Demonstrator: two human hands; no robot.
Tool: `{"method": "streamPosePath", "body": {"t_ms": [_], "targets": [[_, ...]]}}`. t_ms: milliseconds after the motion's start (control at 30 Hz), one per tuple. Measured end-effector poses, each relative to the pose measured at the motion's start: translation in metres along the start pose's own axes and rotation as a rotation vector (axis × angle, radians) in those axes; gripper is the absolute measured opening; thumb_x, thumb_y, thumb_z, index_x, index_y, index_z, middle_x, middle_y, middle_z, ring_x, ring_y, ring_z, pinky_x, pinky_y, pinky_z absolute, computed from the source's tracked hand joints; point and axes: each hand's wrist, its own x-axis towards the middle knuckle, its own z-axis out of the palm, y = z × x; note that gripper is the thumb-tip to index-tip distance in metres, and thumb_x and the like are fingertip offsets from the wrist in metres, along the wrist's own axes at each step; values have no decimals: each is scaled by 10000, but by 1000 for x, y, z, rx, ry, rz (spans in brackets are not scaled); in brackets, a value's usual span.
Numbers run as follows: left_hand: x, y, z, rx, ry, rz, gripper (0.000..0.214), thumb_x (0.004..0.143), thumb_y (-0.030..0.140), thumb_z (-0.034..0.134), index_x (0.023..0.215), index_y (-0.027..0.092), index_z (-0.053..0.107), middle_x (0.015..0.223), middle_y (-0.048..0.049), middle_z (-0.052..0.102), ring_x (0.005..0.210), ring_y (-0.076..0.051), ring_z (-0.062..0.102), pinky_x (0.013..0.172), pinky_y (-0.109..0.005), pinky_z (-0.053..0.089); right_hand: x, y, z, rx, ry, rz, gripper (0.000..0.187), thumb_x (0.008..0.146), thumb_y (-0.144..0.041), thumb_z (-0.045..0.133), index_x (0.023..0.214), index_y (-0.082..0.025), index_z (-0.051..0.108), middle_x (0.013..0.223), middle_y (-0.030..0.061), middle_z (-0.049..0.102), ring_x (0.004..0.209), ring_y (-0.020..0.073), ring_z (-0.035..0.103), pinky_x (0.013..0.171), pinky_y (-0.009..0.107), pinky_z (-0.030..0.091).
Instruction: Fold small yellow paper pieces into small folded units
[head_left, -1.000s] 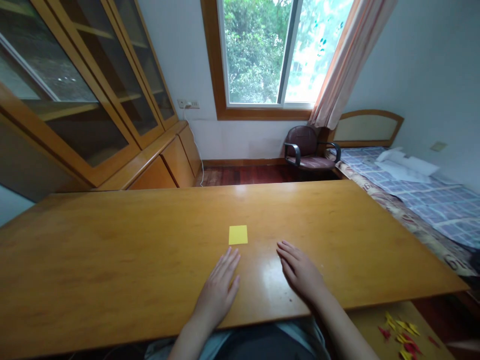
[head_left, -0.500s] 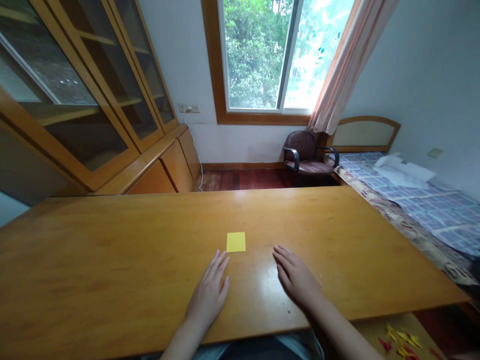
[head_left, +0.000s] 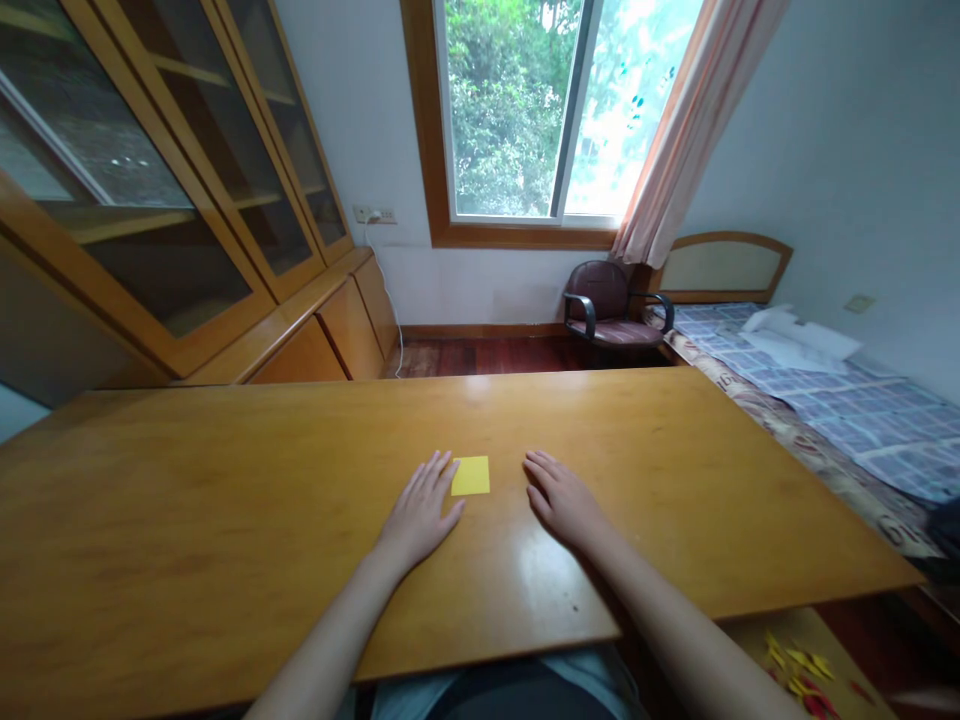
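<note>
A square of yellow paper (head_left: 472,477) lies flat on the wooden table (head_left: 247,500). Just left of it rests my left hand (head_left: 421,508), fingers stretched out and thumb apart, its fingertips at the paper's left edge. Whether those fingertips touch the paper I cannot tell for sure. On the other side, my right hand (head_left: 561,497) lies palm down on the tabletop with its fingers extended toward the paper. A gap of bare wood separates that hand from the sheet. Neither hand holds anything.
Yellow and red folded pieces (head_left: 802,665) lie on a lower surface at bottom right. A glass-door cabinet (head_left: 217,200) lines the left wall. Beyond the table stand an office chair (head_left: 600,300) and, at right, a bed (head_left: 847,390) with a plaid cover.
Both hands have slid forward over the table. The left fingertips are now at the paper's left edge, and the right hand is nearer its right side. The paper looks unmoved.
</note>
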Motion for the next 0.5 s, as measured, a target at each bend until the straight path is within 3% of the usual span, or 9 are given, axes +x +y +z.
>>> {"method": "streamPosePath", "body": {"t_ms": [233, 500], "targets": [[13, -7, 0, -18, -22, 13, 493, 914, 412, 480, 1364, 210, 485, 1501, -80, 411, 1421, -273, 312, 1181, -496, 261, 15, 7, 4, 36, 19, 6, 419, 921, -226, 494, 1335, -186, 545, 1380, 111, 533, 1308, 256, 461, 1111, 464, 379], [11, -13, 4, -61, 9, -15, 458, 924, 398, 466, 1338, 209, 510, 1474, -70, 449, 1400, -252, 354, 1168, -473, 299, 14, 10, 7, 104, 61, 12, 373, 913, -188, 490, 1265, -216, 608, 1337, 88, 571, 1287, 241, 486, 1102, 448, 398]]}}
